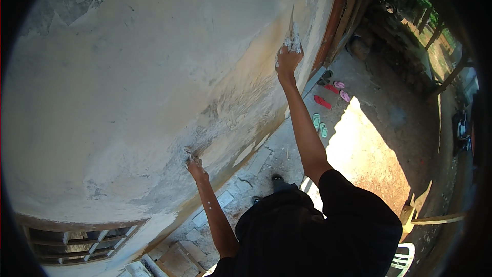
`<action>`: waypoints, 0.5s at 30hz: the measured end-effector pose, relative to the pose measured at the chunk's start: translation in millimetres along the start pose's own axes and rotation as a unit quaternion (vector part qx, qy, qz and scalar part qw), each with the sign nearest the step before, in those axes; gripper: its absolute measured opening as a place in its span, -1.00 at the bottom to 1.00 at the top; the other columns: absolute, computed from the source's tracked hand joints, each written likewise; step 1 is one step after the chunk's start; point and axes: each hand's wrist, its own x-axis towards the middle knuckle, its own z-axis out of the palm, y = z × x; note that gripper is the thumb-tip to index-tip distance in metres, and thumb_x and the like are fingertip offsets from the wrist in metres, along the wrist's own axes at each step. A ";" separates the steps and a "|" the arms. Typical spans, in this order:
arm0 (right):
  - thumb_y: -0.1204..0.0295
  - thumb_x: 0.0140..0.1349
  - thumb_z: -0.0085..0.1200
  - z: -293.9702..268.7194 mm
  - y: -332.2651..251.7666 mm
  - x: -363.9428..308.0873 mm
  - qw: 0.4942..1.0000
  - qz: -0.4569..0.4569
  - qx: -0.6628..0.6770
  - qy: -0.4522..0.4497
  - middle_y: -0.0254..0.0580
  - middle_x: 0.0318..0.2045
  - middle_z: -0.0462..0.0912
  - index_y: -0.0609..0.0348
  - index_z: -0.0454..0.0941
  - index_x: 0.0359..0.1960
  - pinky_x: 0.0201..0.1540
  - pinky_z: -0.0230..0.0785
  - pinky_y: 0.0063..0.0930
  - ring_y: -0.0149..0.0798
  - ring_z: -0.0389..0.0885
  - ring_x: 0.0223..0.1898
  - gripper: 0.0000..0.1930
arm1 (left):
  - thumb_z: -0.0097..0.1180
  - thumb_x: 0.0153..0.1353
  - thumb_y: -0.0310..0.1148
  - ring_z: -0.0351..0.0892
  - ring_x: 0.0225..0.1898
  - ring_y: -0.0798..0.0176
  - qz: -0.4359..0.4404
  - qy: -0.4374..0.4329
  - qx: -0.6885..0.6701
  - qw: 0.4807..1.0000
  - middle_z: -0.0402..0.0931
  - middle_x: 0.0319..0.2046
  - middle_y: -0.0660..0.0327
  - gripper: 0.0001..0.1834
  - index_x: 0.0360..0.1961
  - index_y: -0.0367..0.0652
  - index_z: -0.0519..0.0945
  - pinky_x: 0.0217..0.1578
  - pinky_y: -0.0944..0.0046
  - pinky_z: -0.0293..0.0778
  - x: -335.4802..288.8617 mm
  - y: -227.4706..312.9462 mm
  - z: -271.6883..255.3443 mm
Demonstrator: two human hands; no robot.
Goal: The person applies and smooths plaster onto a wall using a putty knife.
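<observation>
My right hand (289, 61) is raised to the far right part of the wall, close to a wooden door frame. Its fingers are wrapped round a putty knife (292, 40) coated in white paste, with the thin blade pointing up along the wall. Lower and further left, my left hand (196, 168) is closed near the wall, its fingers smeared with paste. A small paste-covered thing (189, 153) shows at its fingertips, too unclear to name. The plastered wall (154, 61) is off-white, with grey and yellowish patches and rough streaks between my hands.
A barred window (77, 241) is at the lower left. The wooden door frame (335, 13) borders the wall. Red sandals (322, 101), pink sandals (344, 95) and mint sandals (316, 120) lie on the floor. A white plastic chair (403, 259) stands at the lower right.
</observation>
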 end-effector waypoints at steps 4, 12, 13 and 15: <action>0.62 -0.10 -0.10 -5.2 -20.6 70.6 1.000 -0.010 0.007 -0.016 -0.07 -0.55 0.41 0.46 0.26 -0.43 -0.73 0.16 -0.40 -0.30 0.36 -0.64 -0.83 | -0.14 0.01 -0.37 0.23 -0.39 0.40 0.008 0.022 0.000 1.000 0.23 -0.41 0.33 -0.80 -0.29 -0.05 0.25 -0.26 0.32 0.20 5.4 -4.8 -8.3; 0.66 -0.18 -0.18 36.2 1.4 39.9 0.986 -0.111 -0.005 -0.123 0.03 -0.50 0.49 0.53 0.35 -0.39 -0.38 0.27 -0.48 -0.19 0.48 -0.44 -0.76 | -0.18 0.01 -0.27 0.19 -0.12 0.22 0.022 -0.018 0.020 0.999 0.20 -0.13 0.23 -0.53 0.00 -0.06 0.13 -0.09 0.07 0.07 27.9 -25.3 -34.2; 0.66 -0.18 -0.19 35.7 10.2 29.6 0.986 -0.114 -0.002 -0.124 -0.01 -0.52 0.49 0.50 0.36 -0.39 -0.42 0.27 -0.48 -0.20 0.48 -0.49 -0.76 | -0.18 0.01 -0.27 0.18 -0.09 0.22 0.020 -0.017 0.023 0.999 0.20 -0.11 0.22 -0.54 -0.02 -0.07 0.15 -0.09 0.07 0.07 22.3 -23.1 -20.8; 0.69 -0.17 -0.21 40.4 -2.6 -11.9 0.988 -0.071 0.023 -0.135 -0.14 -0.65 0.43 0.45 0.36 -0.47 -0.60 0.23 -0.51 -0.32 0.39 -0.66 -0.83 | -0.18 0.01 -0.27 0.18 -0.08 0.21 0.009 -0.009 0.034 0.999 0.20 -0.11 0.22 -0.55 -0.03 -0.07 0.16 -0.09 0.06 0.06 21.3 -18.0 -19.6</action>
